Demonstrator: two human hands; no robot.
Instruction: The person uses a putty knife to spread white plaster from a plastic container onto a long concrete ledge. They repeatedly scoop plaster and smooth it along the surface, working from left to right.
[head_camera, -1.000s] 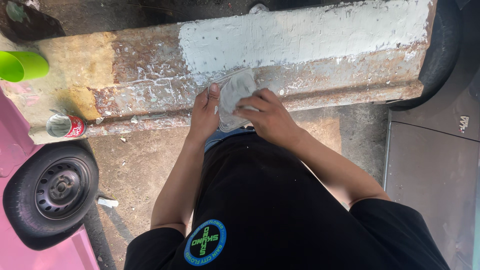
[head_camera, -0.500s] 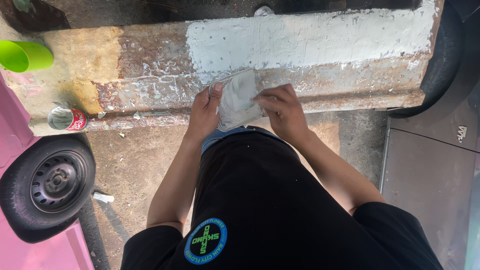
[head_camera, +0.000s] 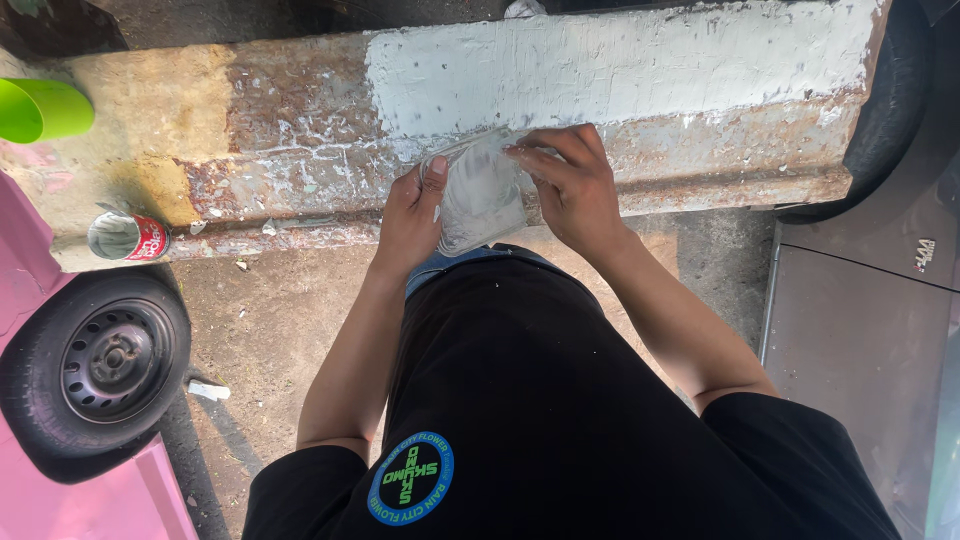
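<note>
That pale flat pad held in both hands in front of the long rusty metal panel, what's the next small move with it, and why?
Probably press the pale flat pad flat against the long rusty metal panel. Both the left hand and the right hand grip its edges just in front of the panel, and the right stretch is coated pale grey while the left stretch shows bare rust.

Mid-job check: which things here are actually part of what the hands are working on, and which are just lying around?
In hand:
left hand and right hand, both holding the pale sheet
the rusty panel with its grey-white patch

Lying about:
open can
green cup
wheel
pale scrap on the ground
</note>
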